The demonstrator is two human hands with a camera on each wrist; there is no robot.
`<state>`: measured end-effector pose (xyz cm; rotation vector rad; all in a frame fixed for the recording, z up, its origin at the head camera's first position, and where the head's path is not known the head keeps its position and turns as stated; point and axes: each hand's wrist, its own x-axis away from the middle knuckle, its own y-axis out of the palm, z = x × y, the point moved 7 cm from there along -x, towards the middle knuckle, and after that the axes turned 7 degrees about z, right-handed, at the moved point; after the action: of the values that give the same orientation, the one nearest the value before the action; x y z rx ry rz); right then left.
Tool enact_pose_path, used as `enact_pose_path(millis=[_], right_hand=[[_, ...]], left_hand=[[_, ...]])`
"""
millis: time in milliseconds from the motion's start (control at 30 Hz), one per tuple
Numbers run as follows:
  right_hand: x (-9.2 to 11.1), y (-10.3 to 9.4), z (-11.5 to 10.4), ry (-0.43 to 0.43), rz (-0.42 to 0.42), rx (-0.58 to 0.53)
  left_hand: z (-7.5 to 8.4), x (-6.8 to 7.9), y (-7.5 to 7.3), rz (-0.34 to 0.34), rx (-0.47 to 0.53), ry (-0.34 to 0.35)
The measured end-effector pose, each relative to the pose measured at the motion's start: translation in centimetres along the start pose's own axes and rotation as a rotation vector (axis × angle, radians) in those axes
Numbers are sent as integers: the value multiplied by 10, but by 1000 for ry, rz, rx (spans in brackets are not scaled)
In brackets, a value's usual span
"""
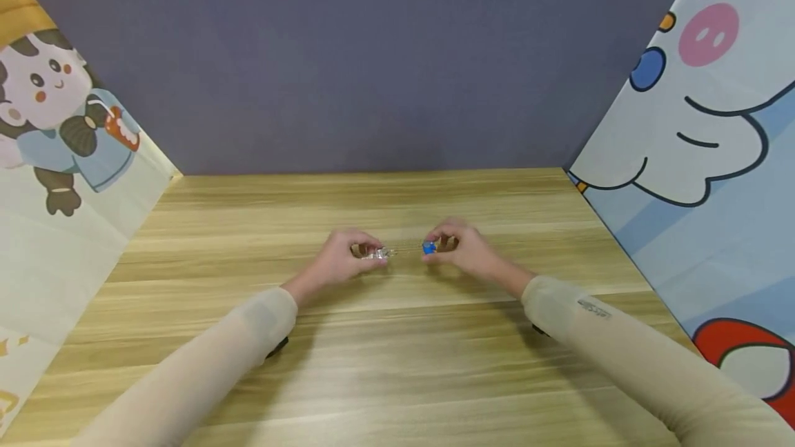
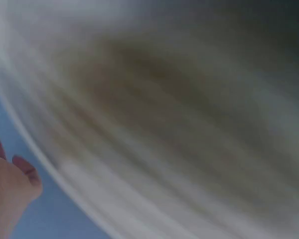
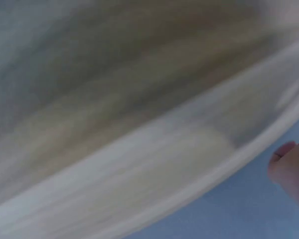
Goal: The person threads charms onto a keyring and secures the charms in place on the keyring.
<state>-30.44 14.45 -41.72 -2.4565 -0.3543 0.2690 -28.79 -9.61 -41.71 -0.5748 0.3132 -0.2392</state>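
Observation:
Over the middle of the table, my left hand [image 1: 344, 254] pinches a small shiny, silvery or clear object [image 1: 377, 254] between fingers and thumb. A short way to the right, my right hand [image 1: 464, 251] pinches a small blue piece [image 1: 428, 247]. Faint thin lines seem to run across the gap between the two; blur hides what they are. Part of the left hand [image 2: 12, 191] shows at the left wrist view's edge, and part of the right hand [image 3: 291, 169] at the right wrist view's edge. Neither wrist view shows the held objects.
The wood-grain table [image 1: 397, 364] lies under both arms. A dark grey panel [image 1: 373, 61] stands along its back edge. Printed cartoon panels flank it, the left panel [image 1: 93, 226] and the right panel [image 1: 733, 247].

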Motion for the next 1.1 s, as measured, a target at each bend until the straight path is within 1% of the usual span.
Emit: enact_pose_path(millis=[67,167,233,300,400,567,633,700,767,967,1100], right_hand=[[1,5,4,20,-16,-11],[4,12,7,28,-43,-27],[5,18,7,24,-53,-41],[5,23,8,16,-55,-51],[3,29,10,-3,-43,-50],[3,36,8,-31,-51,10],[4,38,9,-23,-66,32],[4,42,12,-16,-78,56],[4,44,13,-13,-86,69],[4,45,14,-18,-83,88],[4,44,13,-28,-78,101]], left_hand=[[-7,4,2,1,26,-10],[-16,7,0,35,50,-42],[-20,8,-3,55,53,-59],[-21,8,-5,58,34,-66],[-24,8,-5,33,-1,-60],[-27,8,-5,-5,-117,16],[-29,9,-4,-22,-172,30],[-31,9,-3,-42,-207,19],[-35,9,-2,-60,-220,2],[-38,11,-1,-98,-212,-27],[-38,11,0,-106,-209,-38]])
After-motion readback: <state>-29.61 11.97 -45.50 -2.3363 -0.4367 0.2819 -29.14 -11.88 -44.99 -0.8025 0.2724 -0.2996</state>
